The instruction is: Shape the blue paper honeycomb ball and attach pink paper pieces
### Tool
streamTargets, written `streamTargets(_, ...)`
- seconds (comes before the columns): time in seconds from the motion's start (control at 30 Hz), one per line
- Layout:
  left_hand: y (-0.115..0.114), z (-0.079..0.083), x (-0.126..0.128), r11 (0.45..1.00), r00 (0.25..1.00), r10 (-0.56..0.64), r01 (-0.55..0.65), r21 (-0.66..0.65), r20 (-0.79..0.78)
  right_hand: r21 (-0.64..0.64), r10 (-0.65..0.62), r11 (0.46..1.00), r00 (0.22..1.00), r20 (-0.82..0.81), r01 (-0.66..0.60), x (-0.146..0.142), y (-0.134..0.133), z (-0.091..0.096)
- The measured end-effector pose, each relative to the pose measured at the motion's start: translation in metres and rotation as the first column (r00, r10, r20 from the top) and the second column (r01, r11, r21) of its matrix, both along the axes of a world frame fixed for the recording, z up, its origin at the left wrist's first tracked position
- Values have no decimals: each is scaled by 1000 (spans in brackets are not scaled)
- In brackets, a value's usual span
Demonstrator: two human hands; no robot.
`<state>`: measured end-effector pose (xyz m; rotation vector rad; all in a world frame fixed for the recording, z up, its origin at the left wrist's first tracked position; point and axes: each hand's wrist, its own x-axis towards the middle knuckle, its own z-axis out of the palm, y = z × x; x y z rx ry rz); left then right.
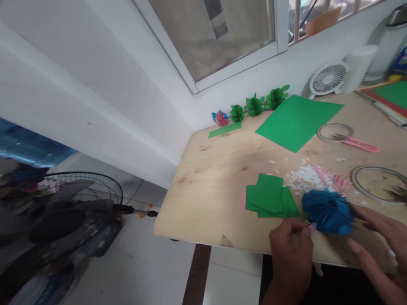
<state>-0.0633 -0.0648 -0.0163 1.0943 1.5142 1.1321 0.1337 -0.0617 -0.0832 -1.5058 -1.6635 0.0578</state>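
Note:
A fluffy blue paper ball [329, 212], made of many layered folds, sits near the front edge of the wooden table [203, 190]. On its left, my left hand [291, 250] is closed in a pinch, and what lies between the fingertips is too small to make out. A small pink paper piece [312, 229] shows between those fingertips and the ball. My right hand [381, 241] is at the ball's right side, thumb and fingers spread apart. Cut green paper pieces [265, 195] lie stacked just beyond my left hand.
White paper bits [302, 178] and pink scraps [337, 180] lie behind the ball. Farther back are pink-handled scissors [361, 144], a tape roll [335, 132] and a green sheet [297, 123]. Several paper turtle-like figures [254, 106] line the wall. A floor fan [79, 203] stands left.

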Motion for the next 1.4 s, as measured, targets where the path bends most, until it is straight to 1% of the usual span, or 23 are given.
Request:
streamTargets(0.1,1,-2,0,1000,999,4,-3,-23,54,-5,36,999,999,-12,-36,-7,-1,9)
streamTargets(0.23,3,-1,1,1000,998,15,-14,-24,66,38,156,987,988,15,-157,-13,-1,22)
streamTargets(0.33,5,1,1,1000,994,1,0,-7,111,49,184,982,983,26,-185,-14,-1,25)
streamTargets(0.6,5,2,1,1000,992,9,-8,-10,123,9,162,987,987,-6,-162,-12,2,15)
streamTargets(0.8,6,1,0,999,997,26,-28,23,77,-17,70,997,997,-27,-70,-15,4,16)
streamTargets(0.93,6,-1,-1,999,997,2,-4,34,77,-84,44,995,998,-35,-47,-14,5,14)
streamTargets(1.0,6,-3,-2,1000,997,-8,6,31,74,-93,54,994,998,-30,-56,-10,6,11)
streamTargets(1.13,6,-4,-2,999,999,-6,4,41,52,-62,120,991,992,-29,-122,-2,10,4)
streamTargets(1.27,8,0,-4,998,1000,15,-15,59,4,-69,73,995,997,-3,-73,1,14,0)
streamTargets(1.4,11,4,-5,998,999,8,-5,61,-43,-77,92,993,995,-25,-93,2,17,-1)
